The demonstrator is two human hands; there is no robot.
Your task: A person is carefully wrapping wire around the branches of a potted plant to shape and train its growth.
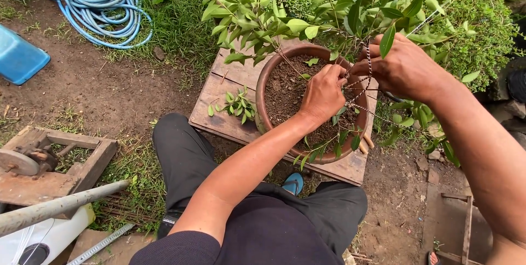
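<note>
- Left hand (323, 92) is right over the soil, fingers pinched together on the wire-wrapped branch (366, 73), gripping it near the rim of the pot (263, 87).
- Right hand (402, 67) sits just beside the left, fingers curled and closed around the same branch a little higher up, knuckles toward the camera.
- The branch itself is thin and dark, spiralled with pale wire that gives it a ropy, striped look; it rises between the two hands and another wired length trails down past the left wrist.
- Glossy, pointed green leaves (257, 18) fan out above and beyond both hands.
- Below the left hand, a round terracotta pot, smooth and reddish-brown, filled with dark crumbly soil (285, 89).
- The pot stands on a weathered wooden board (224, 106) of rough planks, with a small leafy cutting (235, 105) lying on it, left of the left hand.
- Far left of the hands: a coiled blue hose (101, 4) on patchy grass and bare earth.
</note>
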